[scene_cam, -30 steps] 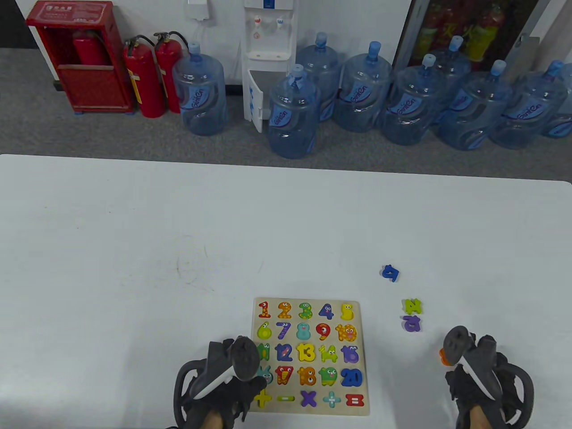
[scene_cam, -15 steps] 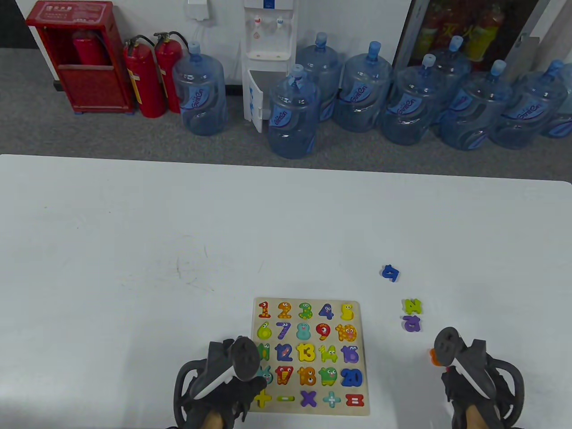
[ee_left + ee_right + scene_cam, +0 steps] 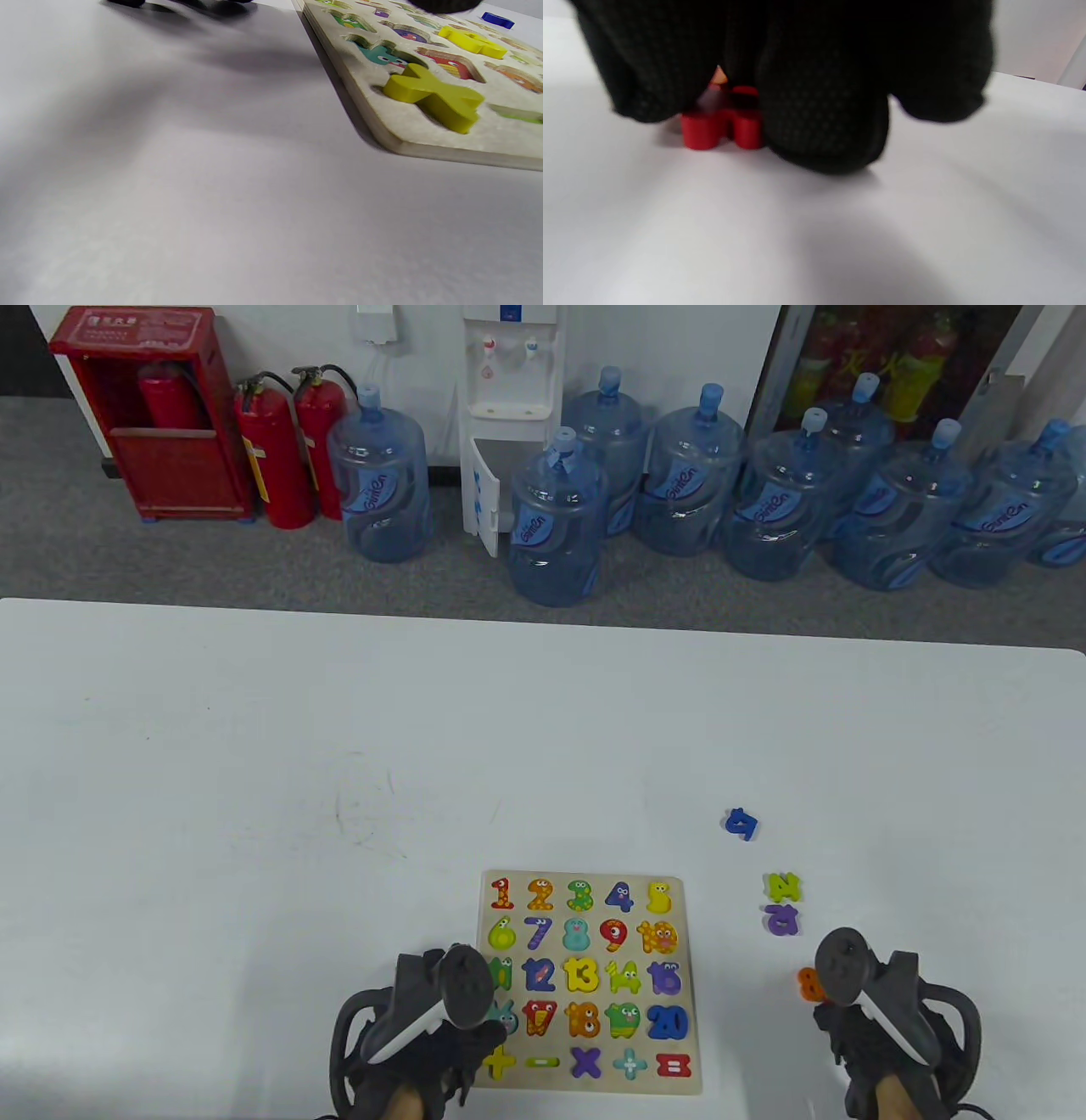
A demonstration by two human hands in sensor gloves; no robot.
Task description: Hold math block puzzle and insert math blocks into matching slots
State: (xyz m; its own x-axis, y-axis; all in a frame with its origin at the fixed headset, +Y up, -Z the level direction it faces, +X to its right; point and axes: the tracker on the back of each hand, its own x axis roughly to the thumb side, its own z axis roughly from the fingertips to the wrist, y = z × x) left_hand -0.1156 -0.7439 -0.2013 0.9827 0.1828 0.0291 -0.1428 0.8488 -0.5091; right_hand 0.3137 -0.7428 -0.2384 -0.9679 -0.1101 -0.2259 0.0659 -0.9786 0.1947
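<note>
left hand (image 3: 424, 1052) on puzzle (image 3: 687, 984) edge | right fingers (image 3: 823, 114) apparently touching red block (image 3: 721, 123) (partly hidden)

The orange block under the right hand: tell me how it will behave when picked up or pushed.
The orange block looks like a thick, rigid painted piece, so it should stay stiff in the fingers. It lies flat on the table, so it would probably slide rather than roll. Small as it is, it is likely light.
</note>
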